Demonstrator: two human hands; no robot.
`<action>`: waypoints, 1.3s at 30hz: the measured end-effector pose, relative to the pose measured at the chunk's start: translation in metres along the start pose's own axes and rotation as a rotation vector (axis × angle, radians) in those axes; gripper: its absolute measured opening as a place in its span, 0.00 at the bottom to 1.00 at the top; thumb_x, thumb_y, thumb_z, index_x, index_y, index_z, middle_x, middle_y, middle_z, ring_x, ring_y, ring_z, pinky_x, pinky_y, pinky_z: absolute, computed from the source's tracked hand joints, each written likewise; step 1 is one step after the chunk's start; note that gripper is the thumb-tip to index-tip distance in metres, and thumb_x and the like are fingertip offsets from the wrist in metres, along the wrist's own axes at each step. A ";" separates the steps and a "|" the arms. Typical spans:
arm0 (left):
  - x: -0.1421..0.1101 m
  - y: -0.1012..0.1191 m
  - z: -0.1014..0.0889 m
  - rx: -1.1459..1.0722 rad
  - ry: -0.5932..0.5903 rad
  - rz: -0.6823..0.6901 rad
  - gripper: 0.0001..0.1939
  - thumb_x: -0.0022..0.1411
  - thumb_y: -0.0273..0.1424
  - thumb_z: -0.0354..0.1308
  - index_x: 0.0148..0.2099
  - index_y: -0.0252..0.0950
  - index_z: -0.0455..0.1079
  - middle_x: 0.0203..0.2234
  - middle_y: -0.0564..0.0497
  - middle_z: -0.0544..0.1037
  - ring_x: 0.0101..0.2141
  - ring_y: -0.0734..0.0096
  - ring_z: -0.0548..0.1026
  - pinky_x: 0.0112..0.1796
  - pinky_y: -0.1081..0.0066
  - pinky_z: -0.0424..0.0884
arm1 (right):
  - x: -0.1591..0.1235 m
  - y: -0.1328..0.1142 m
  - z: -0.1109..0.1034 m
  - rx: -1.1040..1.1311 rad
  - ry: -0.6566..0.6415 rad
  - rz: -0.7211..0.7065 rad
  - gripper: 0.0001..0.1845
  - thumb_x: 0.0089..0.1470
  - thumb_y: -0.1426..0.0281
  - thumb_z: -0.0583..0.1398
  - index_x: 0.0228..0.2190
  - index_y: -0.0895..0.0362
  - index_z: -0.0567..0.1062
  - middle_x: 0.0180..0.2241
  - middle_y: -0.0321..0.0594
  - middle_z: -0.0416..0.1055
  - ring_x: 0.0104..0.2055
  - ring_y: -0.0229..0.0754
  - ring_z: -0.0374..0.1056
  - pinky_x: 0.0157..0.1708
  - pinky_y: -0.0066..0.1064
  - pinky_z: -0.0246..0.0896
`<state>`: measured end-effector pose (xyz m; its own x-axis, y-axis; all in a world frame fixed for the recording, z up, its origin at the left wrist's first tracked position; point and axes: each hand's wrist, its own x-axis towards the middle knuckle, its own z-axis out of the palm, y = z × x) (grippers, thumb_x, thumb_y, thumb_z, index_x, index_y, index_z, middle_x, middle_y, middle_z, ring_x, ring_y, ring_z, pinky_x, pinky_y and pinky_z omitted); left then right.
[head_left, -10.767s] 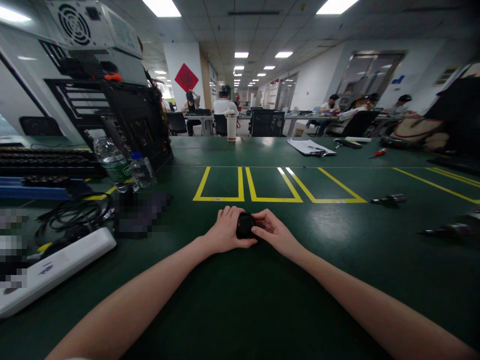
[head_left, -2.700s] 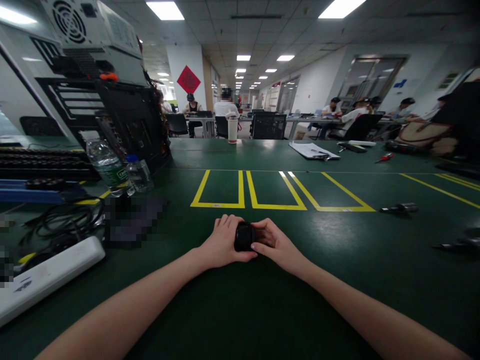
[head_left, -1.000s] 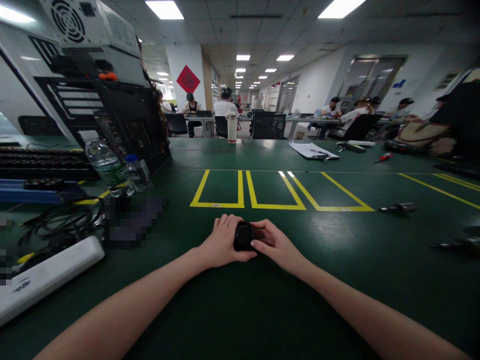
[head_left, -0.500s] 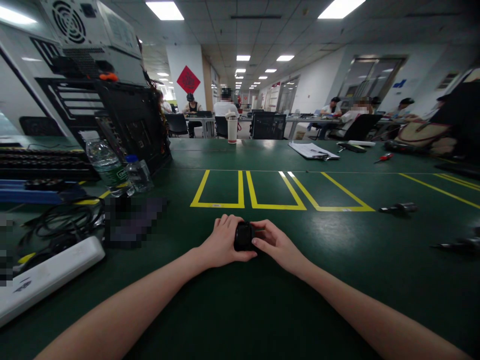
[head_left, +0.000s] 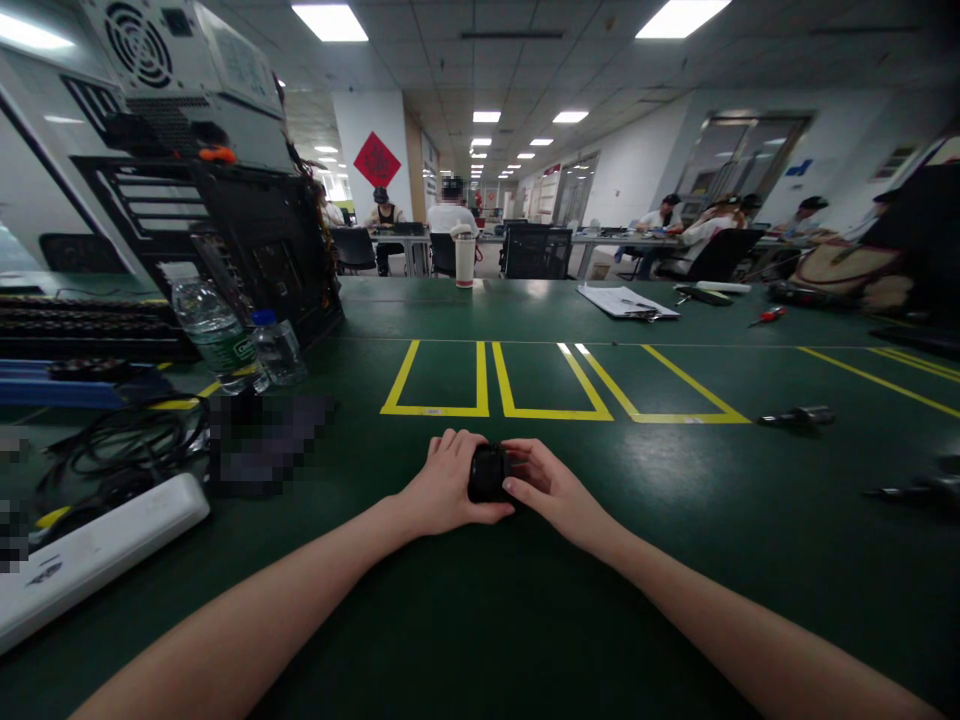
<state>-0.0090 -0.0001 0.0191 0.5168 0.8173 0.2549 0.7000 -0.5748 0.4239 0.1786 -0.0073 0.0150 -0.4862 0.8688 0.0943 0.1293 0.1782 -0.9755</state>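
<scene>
Between my two hands is a small black boxy object [head_left: 489,474] with rounded edges, at the middle of the green table; its exact kind does not show. My left hand [head_left: 447,482] wraps its left side, thumb along the near edge and fingers over the far side. From the right, my right hand [head_left: 551,490] pinches its right side with thumb and fingertips. The fingers cover parts of the object. Just beyond the hands, yellow tape outlines [head_left: 435,411] mark the tabletop.
Left stand a computer case [head_left: 277,260], a water bottle [head_left: 210,325], a smaller blue-capped bottle [head_left: 277,348], cables and a white power strip [head_left: 105,560]. A clipboard with papers [head_left: 626,301] and a white cup [head_left: 464,260] sit farther back. A metal tool [head_left: 799,416] lies right.
</scene>
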 end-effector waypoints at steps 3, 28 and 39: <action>0.000 -0.001 0.001 0.010 0.005 0.008 0.31 0.45 0.48 0.57 0.48 0.38 0.55 0.40 0.48 0.63 0.38 0.62 0.61 0.39 0.62 0.60 | 0.000 0.001 -0.001 0.014 -0.020 -0.024 0.16 0.49 0.71 0.58 0.41 0.53 0.62 0.44 0.39 0.62 0.47 0.43 0.62 0.46 0.40 0.60; 0.000 0.001 -0.001 0.012 -0.006 0.011 0.31 0.46 0.48 0.57 0.48 0.38 0.55 0.40 0.48 0.63 0.38 0.62 0.61 0.39 0.61 0.61 | 0.000 0.005 0.001 0.028 0.007 -0.061 0.13 0.50 0.71 0.57 0.39 0.53 0.62 0.43 0.38 0.63 0.47 0.42 0.63 0.45 0.38 0.61; 0.000 0.003 -0.004 -0.001 -0.022 -0.011 0.31 0.45 0.48 0.57 0.48 0.38 0.55 0.40 0.48 0.63 0.38 0.61 0.62 0.40 0.61 0.61 | 0.000 0.004 -0.001 0.006 -0.015 -0.031 0.16 0.49 0.71 0.58 0.42 0.54 0.62 0.44 0.39 0.63 0.48 0.42 0.62 0.48 0.40 0.58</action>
<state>-0.0087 -0.0016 0.0237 0.5194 0.8226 0.2312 0.7052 -0.5655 0.4276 0.1799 -0.0057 0.0109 -0.5029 0.8558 0.1210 0.1094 0.2019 -0.9733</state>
